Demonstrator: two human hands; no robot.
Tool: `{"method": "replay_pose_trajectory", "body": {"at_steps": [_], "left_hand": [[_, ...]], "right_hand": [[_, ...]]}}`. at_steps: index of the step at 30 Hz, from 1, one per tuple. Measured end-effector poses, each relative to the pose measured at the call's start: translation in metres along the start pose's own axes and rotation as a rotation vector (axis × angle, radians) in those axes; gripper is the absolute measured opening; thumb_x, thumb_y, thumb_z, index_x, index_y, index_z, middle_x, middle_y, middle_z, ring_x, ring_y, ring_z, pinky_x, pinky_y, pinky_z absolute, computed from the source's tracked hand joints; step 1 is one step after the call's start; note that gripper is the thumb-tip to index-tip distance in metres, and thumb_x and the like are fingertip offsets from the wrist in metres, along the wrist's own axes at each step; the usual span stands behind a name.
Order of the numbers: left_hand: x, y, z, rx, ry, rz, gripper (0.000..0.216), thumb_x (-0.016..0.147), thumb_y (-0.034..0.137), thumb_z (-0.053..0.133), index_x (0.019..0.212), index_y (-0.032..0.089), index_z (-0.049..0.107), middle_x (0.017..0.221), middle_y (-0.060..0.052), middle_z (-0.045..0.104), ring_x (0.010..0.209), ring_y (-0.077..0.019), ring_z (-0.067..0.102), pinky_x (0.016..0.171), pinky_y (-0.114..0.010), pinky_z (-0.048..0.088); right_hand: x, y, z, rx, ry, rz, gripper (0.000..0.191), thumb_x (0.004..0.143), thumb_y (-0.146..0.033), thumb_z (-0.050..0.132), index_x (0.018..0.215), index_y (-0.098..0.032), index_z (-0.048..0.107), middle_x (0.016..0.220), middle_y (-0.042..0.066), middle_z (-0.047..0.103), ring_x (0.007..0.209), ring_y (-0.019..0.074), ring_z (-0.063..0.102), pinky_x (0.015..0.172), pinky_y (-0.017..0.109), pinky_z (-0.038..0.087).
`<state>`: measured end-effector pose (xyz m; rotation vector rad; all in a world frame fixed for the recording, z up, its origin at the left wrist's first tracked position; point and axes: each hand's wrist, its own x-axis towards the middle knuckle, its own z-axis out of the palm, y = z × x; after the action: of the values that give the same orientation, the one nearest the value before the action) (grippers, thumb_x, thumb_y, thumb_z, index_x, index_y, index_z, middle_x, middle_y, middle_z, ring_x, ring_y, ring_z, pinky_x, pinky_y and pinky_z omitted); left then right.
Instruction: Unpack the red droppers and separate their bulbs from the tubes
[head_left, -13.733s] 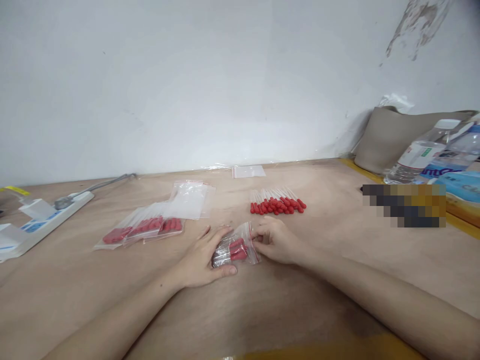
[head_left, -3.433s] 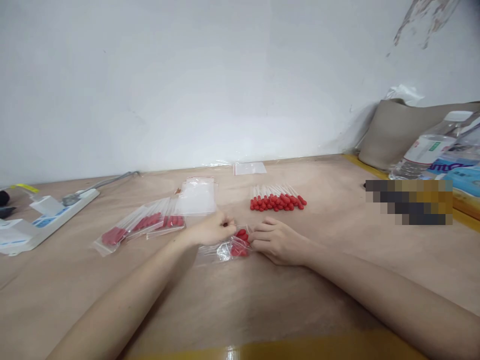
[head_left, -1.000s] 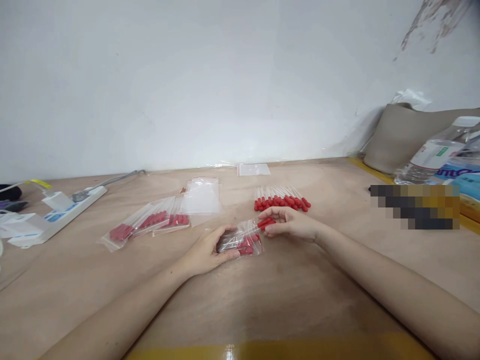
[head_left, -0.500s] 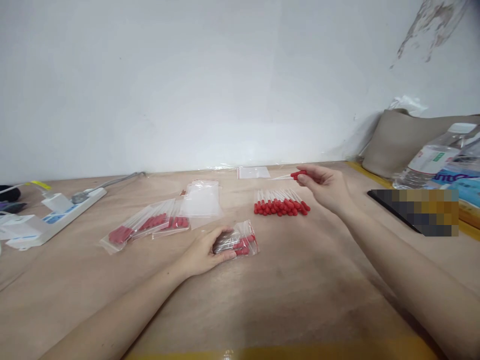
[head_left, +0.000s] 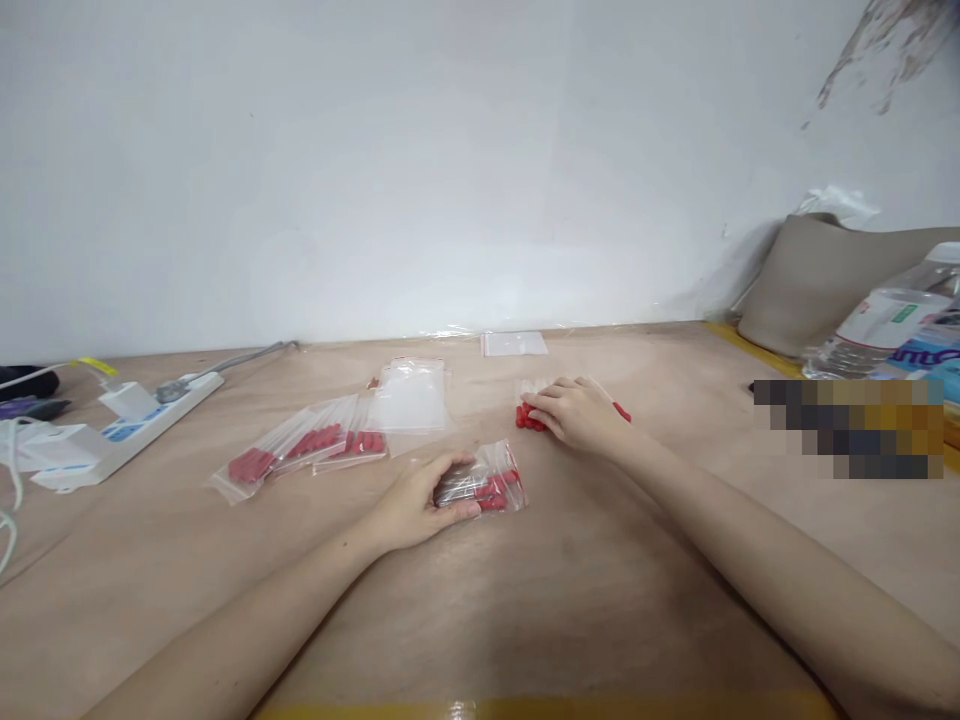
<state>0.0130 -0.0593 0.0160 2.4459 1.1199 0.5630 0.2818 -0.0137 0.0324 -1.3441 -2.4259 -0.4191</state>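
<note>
My left hand grips the end of a small clear zip bag, its thumb along the near side and fingers over the far side. Inside the bag lie several red-tipped white sticks, red ends to the right. Ahead and to the right, my right hand lies over a pile of loose red-tipped white sticks, fingers stretched out and touching them. Most of the pile is hidden under that hand. One red tip shows beyond its right side.
Filled zip bags overlap at the left, beside a stack of flat bags. Another flat bag lies by the wall. A power strip stands far left. On the right are a water bottle and a pixelated dark object.
My right hand has come down and left onto the pile; the stick pinched in it before no longer shows there. My left hand keeps its grip on the bag. The view has shifted slightly.
</note>
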Motion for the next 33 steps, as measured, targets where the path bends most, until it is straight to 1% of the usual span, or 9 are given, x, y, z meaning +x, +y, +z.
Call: {"method": "replay_pose_trajectory", "body": {"at_steps": [3, 7, 10, 14, 19, 24, 26, 30, 33], "left_hand": [[0.0, 0.001, -0.001, -0.002, -0.007, -0.004, 0.054, 0.075, 0.051, 0.055, 0.12, 0.022, 0.046, 0.115, -0.006, 0.056, 0.098, -0.0214, 0.055, 0.082, -0.033, 0.046], [0.0, 0.003, -0.002, 0.006, -0.018, 0.001, 0.056, 0.074, 0.051, 0.056, 0.12, 0.022, 0.045, 0.115, -0.006, 0.056, 0.096, -0.0211, 0.056, 0.083, -0.034, 0.045], [0.001, 0.004, -0.003, 0.018, -0.036, 0.017, 0.057, 0.073, 0.051, 0.057, 0.121, 0.022, 0.044, 0.117, -0.006, 0.055, 0.102, -0.0222, 0.054, 0.087, -0.035, 0.044], [0.002, 0.004, -0.004, 0.014, -0.067, 0.052, 0.06, 0.074, 0.05, 0.058, 0.125, 0.024, 0.04, 0.124, -0.006, 0.05, 0.108, -0.022, 0.051, 0.091, -0.035, 0.042], [0.002, 0.003, -0.004, 0.013, -0.084, 0.085, 0.063, 0.073, 0.05, 0.059, 0.126, 0.022, 0.039, 0.125, -0.007, 0.05, 0.112, -0.023, 0.048, 0.094, -0.037, 0.04], [0.004, 0.004, -0.002, -0.001, -0.084, 0.097, 0.063, 0.073, 0.049, 0.059, 0.126, 0.022, 0.038, 0.123, -0.007, 0.051, 0.108, -0.0228, 0.05, 0.092, -0.036, 0.042], [0.005, 0.005, -0.002, 0.002, -0.075, 0.106, 0.063, 0.073, 0.048, 0.059, 0.126, 0.022, 0.038, 0.124, -0.008, 0.05, 0.109, -0.023, 0.05, 0.092, -0.037, 0.041], [0.007, 0.005, 0.0, 0.013, -0.043, 0.12, 0.061, 0.073, 0.048, 0.059, 0.125, 0.021, 0.039, 0.124, -0.008, 0.049, 0.112, -0.0232, 0.048, 0.094, -0.038, 0.039], [0.007, 0.005, 0.0, 0.005, -0.034, 0.133, 0.059, 0.073, 0.048, 0.059, 0.123, 0.021, 0.04, 0.123, -0.008, 0.051, 0.11, -0.0231, 0.049, 0.094, -0.038, 0.04]], "right_hand": [[-0.002, -0.002, -0.006, 0.144, 0.113, 0.058, 0.03, 0.086, -0.03, 0.042, 0.11, -0.02, 0.058, 0.101, 0.008, 0.064, 0.093, 0.0218, 0.055, 0.079, 0.036, 0.038], [-0.011, -0.019, -0.016, 0.452, 0.218, 0.118, 0.018, 0.082, -0.021, 0.046, 0.088, -0.018, 0.063, 0.082, 0.005, 0.064, 0.075, 0.0143, 0.057, 0.069, 0.027, 0.041], [-0.024, -0.041, -0.015, 0.655, 0.124, 0.159, 0.013, 0.076, -0.015, 0.05, 0.077, -0.017, 0.063, 0.072, 0.002, 0.061, 0.064, 0.0106, 0.054, 0.06, 0.022, 0.041], [-0.034, -0.057, -0.007, 0.745, -0.01, 0.14, 0.013, 0.075, -0.021, 0.056, 0.083, -0.017, 0.066, 0.071, 0.002, 0.058, 0.061, 0.0098, 0.05, 0.057, 0.021, 0.038], [-0.03, -0.06, 0.0, 0.809, -0.108, 0.086, 0.012, 0.076, -0.017, 0.055, 0.081, -0.018, 0.067, 0.072, 0.001, 0.059, 0.065, 0.0099, 0.05, 0.061, 0.021, 0.038], [-0.026, -0.067, 0.012, 0.969, -0.084, 0.17, 0.013, 0.077, -0.016, 0.053, 0.081, -0.017, 0.065, 0.074, 0.0, 0.06, 0.064, 0.0092, 0.051, 0.059, 0.021, 0.039], [-0.026, -0.068, 0.013, 1.041, -0.095, 0.134, 0.014, 0.079, -0.018, 0.05, 0.082, -0.017, 0.063, 0.08, 0.001, 0.061, 0.07, 0.0103, 0.053, 0.065, 0.022, 0.041], [-0.026, -0.064, 0.007, 1.182, -0.221, 0.034, 0.014, 0.077, -0.024, 0.055, 0.088, -0.017, 0.06, 0.088, 0.002, 0.06, 0.077, 0.0117, 0.054, 0.069, 0.024, 0.043], [-0.026, -0.06, -0.001, 1.176, -0.343, 0.036, 0.021, 0.069, -0.02, 0.062, 0.09, -0.017, 0.058, 0.085, 0.0, 0.058, 0.071, 0.0104, 0.052, 0.064, 0.022, 0.043]]}}
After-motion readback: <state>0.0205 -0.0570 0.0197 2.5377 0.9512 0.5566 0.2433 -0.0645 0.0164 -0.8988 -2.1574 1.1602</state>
